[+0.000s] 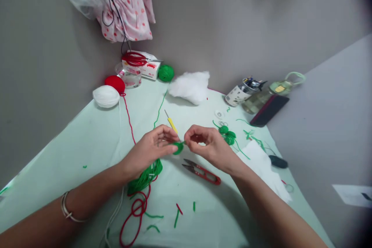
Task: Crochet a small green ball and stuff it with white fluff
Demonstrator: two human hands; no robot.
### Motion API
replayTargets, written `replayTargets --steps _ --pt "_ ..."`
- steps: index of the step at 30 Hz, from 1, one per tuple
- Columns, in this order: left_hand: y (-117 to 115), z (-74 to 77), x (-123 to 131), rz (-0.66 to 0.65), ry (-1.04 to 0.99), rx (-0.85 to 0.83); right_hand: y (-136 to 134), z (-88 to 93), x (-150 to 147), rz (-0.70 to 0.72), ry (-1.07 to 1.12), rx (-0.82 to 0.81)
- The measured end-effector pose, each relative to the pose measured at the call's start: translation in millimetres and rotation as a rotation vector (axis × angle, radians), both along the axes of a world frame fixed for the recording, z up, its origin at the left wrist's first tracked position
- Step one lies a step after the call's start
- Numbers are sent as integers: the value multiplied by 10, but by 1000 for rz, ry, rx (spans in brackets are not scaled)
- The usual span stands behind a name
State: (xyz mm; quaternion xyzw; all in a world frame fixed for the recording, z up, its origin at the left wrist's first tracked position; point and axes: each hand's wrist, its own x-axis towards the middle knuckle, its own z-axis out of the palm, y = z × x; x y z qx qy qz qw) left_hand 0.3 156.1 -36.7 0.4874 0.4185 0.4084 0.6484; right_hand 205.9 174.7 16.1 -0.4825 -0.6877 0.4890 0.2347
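Note:
My left hand pinches a small green crocheted piece above the pale green table. Green yarn is wrapped around that hand and hangs below it. My right hand is closed in a pinch right beside the green piece; what its fingertips hold is too small to make out. A yellow-handled crochet hook lies just behind my hands. Red thread snips lie on the table just in front of them.
Red, white and green yarn balls and white stuffing sit at the back. Finished green pieces, a tin of tools, a bottle and white cloth are on the right. Yarn scraps lie near the front edge.

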Motion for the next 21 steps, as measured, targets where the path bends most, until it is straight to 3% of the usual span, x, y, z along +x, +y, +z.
replayTargets --steps 5,9,11,12,14,17,19,21 --pt "59 100 -275 68 -299 -200 -215 20 54 -201 252 -107" --pt "176 275 -634 174 -258 -95 -369 -12 172 -445 545 -137" --pt "209 380 -796 249 -142 20 -406 11 304 -567 703 -111" --pt "219 427 -864 323 47 146 -415 32 380 -628 782 -85" --pt "230 502 -965 445 232 274 -428 78 516 -730 910 -21" --pt "225 573 -975 560 449 424 -460 108 570 -758 933 18" --pt "184 598 -855 525 588 550 -498 85 470 -687 844 -23" --pt "99 599 -639 392 642 668 -543 33 297 -599 752 -83"
